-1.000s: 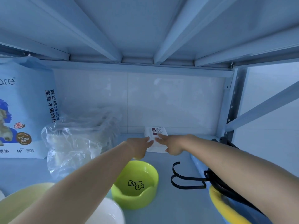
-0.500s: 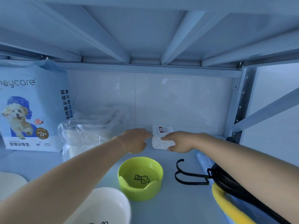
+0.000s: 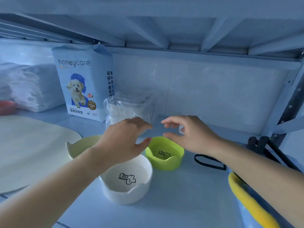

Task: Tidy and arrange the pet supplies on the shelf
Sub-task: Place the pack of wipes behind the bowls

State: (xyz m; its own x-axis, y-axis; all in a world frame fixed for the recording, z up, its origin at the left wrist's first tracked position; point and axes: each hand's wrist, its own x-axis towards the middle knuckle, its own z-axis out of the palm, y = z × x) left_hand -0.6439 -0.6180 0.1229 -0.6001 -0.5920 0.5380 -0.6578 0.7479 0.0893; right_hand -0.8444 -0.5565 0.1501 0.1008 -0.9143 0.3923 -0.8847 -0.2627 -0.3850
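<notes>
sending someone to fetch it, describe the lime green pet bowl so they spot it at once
On the pale blue metal shelf, find the tall blue honeycare pack with a puppy picture. Three round bowls sit in front of it. The lime green bowl is the rightmost; its neighbours are a glossy white bowl and a pale yellow bowl.

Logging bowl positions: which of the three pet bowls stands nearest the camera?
The glossy white round bowl; the lime-green round bowl and the pale yellow bowl sit farther back.
</notes>
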